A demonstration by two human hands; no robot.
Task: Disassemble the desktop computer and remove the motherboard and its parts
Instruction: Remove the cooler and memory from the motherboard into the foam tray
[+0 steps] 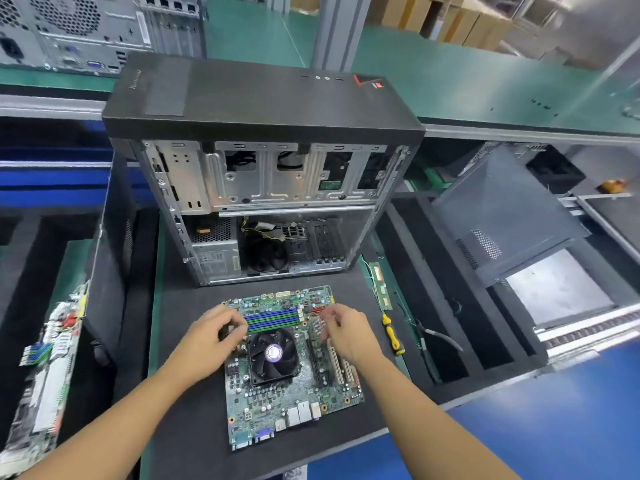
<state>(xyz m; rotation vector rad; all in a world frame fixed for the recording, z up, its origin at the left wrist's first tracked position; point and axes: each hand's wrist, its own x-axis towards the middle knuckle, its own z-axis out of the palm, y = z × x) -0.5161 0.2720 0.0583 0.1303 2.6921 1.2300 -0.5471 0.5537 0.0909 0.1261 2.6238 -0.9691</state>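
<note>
A green motherboard lies flat on the black foam mat, in front of the opened black desktop case. A black CPU fan sits at the board's middle, with blue and green memory slots just beyond it. My left hand hovers over the left end of the memory slots, fingers curled at the slot ends. My right hand is over the right end, fingers bent down toward the board. What the fingertips touch is hidden.
A memory stick, a yellow-handled screwdriver and pliers lie right of the board. Another motherboard stands at the left edge. A removed grey side panel leans at the right. A second computer stands far left.
</note>
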